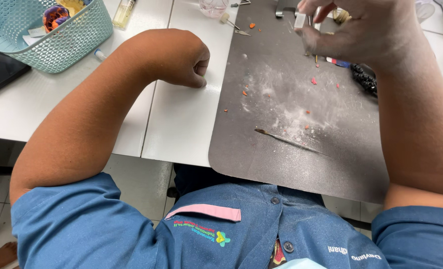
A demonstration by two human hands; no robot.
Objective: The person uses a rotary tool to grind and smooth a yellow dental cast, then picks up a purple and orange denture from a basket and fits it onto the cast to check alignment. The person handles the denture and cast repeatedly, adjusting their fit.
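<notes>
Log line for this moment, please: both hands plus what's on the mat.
left hand: closed fist resting on white table | right hand: pinching small white piece over dark mat | mat: thin tool, white dust, orange crumbs

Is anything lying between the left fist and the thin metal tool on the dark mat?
Nothing visible stands between them. The left hand rests as a fist on the white table, and the thin metal tool lies on the dark mat, with only powder and small orange crumbs around.

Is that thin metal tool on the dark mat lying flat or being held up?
Lying flat. The thin tool rests on the dusty dark mat, with neither hand touching it.
</notes>
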